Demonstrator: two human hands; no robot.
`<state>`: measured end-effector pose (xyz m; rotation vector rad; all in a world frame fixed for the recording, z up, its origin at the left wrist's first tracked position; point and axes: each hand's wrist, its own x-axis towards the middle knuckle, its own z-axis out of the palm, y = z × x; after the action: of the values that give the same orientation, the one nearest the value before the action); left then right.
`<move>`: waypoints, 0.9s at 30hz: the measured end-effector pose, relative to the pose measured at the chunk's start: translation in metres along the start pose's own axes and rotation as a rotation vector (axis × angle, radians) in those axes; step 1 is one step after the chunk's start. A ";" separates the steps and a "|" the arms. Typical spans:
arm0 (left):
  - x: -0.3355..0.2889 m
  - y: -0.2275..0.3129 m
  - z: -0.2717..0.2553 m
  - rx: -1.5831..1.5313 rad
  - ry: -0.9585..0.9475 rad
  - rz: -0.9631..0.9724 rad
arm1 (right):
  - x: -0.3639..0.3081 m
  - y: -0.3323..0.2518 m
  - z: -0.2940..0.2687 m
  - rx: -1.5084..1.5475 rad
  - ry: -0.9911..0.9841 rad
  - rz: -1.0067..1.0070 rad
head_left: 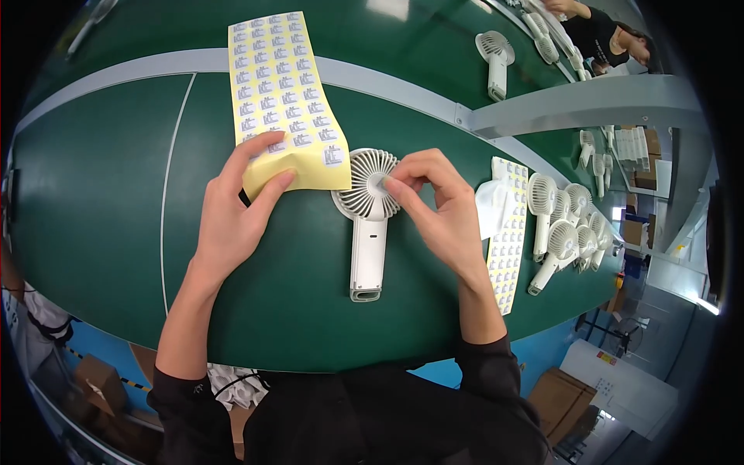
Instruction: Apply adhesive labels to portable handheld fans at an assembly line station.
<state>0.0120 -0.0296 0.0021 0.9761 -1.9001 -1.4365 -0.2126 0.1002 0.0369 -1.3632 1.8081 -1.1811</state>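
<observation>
A white handheld fan (370,252) lies on the green table in front of me, its round slatted head away from me and its handle toward me. My left hand (240,190) pinches the lower end of a yellow sheet of stickers (283,85), thumb on top. The sheet's lower right corner touches the fan's head, and its lower part is mostly bare backing. At the hub of the fan, my right hand (434,205) is closed in a pinch on what looks like a small greyish sticker (381,181), mostly covered by the fingertips.
To the right lie a second sticker sheet (508,260), a white piece of backing (491,208) and a pile of white fans (562,240). Beyond the grey rail (372,81) lies another fan (496,62). A grey metal post (589,105) crosses the far right, where a co-worker (604,39) sits.
</observation>
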 end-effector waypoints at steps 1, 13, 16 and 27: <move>0.001 0.002 0.000 -0.007 -0.006 -0.009 | -0.001 0.001 0.000 0.001 0.003 0.008; -0.001 0.003 0.000 0.019 -0.011 -0.056 | 0.001 0.002 0.003 -0.090 0.006 -0.027; -0.001 0.002 0.000 0.015 -0.019 -0.075 | 0.001 0.003 0.003 -0.114 0.002 -0.039; 0.010 0.012 -0.003 0.034 0.030 0.034 | 0.009 -0.005 0.003 -0.414 0.052 -0.263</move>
<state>0.0054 -0.0376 0.0147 0.9713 -1.9160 -1.3675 -0.2105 0.0901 0.0402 -1.8653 2.0348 -1.0085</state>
